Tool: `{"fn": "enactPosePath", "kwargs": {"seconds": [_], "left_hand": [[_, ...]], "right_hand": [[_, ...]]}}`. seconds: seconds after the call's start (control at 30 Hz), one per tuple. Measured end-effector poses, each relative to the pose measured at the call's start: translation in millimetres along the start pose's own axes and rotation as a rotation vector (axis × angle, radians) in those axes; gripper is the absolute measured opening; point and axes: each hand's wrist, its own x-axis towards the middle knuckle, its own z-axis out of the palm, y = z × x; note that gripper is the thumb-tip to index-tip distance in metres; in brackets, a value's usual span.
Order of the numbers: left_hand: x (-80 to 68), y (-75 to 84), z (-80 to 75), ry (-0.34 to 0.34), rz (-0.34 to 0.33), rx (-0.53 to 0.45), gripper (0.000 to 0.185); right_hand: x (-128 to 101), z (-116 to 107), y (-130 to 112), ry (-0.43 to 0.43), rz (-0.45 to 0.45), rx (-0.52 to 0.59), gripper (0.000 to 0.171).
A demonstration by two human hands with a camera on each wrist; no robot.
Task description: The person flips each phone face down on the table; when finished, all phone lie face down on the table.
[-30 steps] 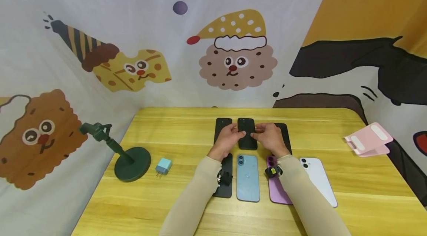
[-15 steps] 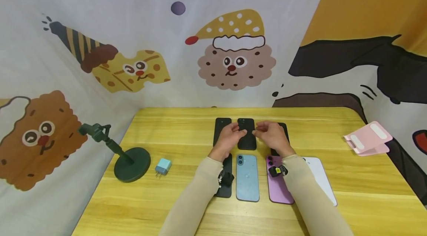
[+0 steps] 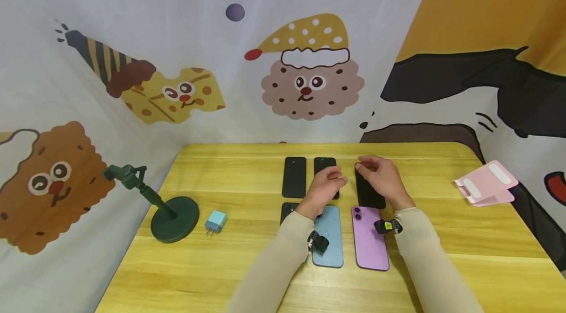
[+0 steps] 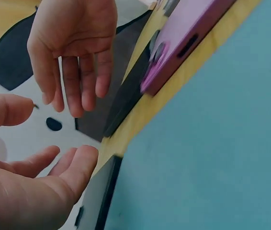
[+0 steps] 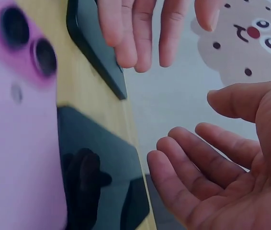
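My left hand hovers over the back middle black phone and the top of the light blue phone, holding nothing. Over the back right black phone is my right hand, its fingers loosely bent around air. In the left wrist view the palms face each other with a gap. The right wrist view has the right hand just beside the glossy black phone; whether it touches cannot be told. A pink-purple phone lies in front of it.
Another black phone lies back left, and one more is partly under the left arm. A blue charger plug and a dark green stand are at left. A pink folding phone stand stands at right.
Both hands have shifted right, off the sides of the middle black phone. The right hand is now over the right black phone. My right forearm now covers the white phone.
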Motion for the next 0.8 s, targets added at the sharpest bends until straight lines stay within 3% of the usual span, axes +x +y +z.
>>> {"fn": "enactPosePath", "kwargs": {"seconds": [0.17, 0.37, 0.57, 0.8], "left_hand": [[1.0, -1.7, 17.6, -0.006, -0.013, 0.012, 0.055], [-0.9, -0.2, 30.4, -0.050, -0.077, 0.043, 0.058], [-1.3, 1.0, 37.8, -0.048, -0.092, 0.060, 0.059], [0.1, -1.8, 41.5, -0.059, -0.091, 0.018, 0.060]], "right_hand": [[-6, -14, 10, 0.025, 0.008, 0.002, 0.054], [-11, -22, 22, 0.038, 0.042, -0.050, 0.056], [-18, -27, 29, -0.021, 0.128, -0.066, 0.062], [-21, -27, 29, -0.046, 0.171, 0.000, 0.062]]}}
